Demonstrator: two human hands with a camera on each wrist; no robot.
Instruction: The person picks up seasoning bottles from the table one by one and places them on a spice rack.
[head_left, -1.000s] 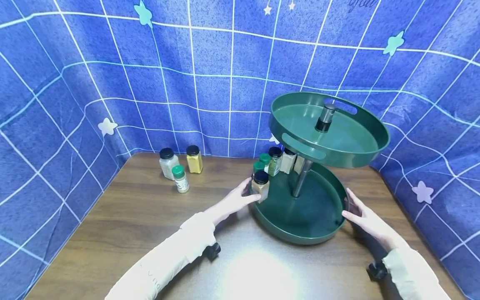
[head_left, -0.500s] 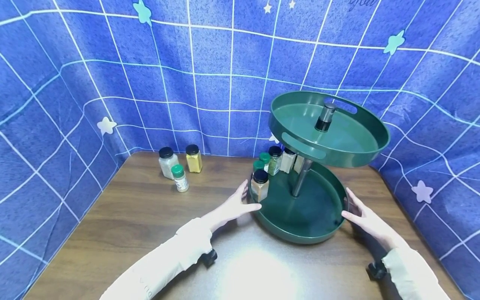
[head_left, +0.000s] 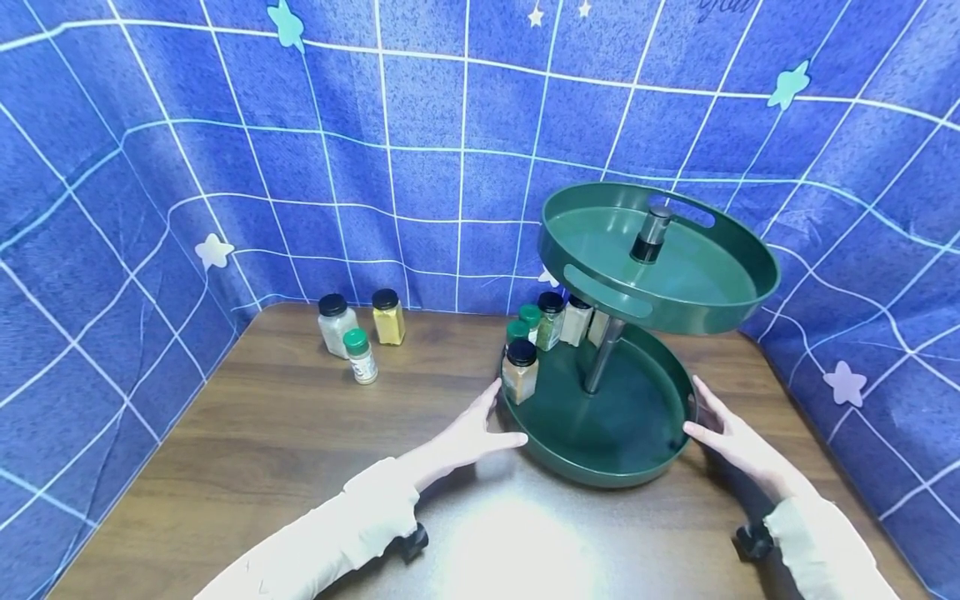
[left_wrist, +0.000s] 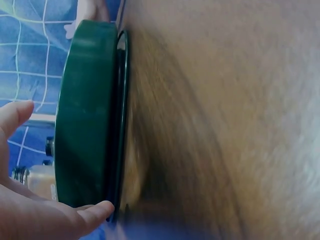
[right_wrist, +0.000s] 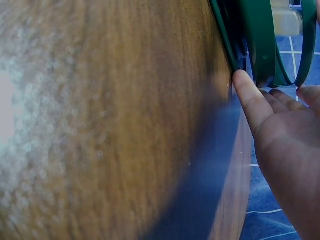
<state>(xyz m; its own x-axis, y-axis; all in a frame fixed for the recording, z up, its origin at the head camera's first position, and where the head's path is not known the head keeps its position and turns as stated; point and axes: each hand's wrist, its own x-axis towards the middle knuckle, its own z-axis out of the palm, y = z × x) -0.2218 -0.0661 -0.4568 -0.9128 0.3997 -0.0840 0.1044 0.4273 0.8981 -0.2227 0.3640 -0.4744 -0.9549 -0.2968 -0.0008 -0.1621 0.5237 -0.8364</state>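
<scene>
A dark green two-tier turntable tray (head_left: 600, 450) stands on the table, its upper tier on a metal post. My left hand (head_left: 461, 437) is spread beside the lower tier's left edge, thumb raised away from the rim; in the left wrist view a fingertip (left_wrist: 106, 208) is close to the base, contact unclear. At the right rim, my right hand (head_left: 738, 442) holds the lower tier, thumb over the edge and the other fingers on the outer wall. Just inside the left rim stands a black-capped spice jar (head_left: 521, 373). Green-capped jars (head_left: 529, 321) and black-capped jars (head_left: 551, 319) line the tier behind it.
Apart on the table's left are a white-filled jar (head_left: 337, 325), a yellow-filled jar (head_left: 388, 318) and a green-capped shaker (head_left: 361, 358). A blue gridded cloth (head_left: 420, 167) hangs behind and at both sides. Bright glare lies on the table (head_left: 262, 433) front.
My left hand has let go of the black-capped spice jar and drawn back toward me, down along the tray's left edge. The jar stays in the lower tier. The right hand has not moved.
</scene>
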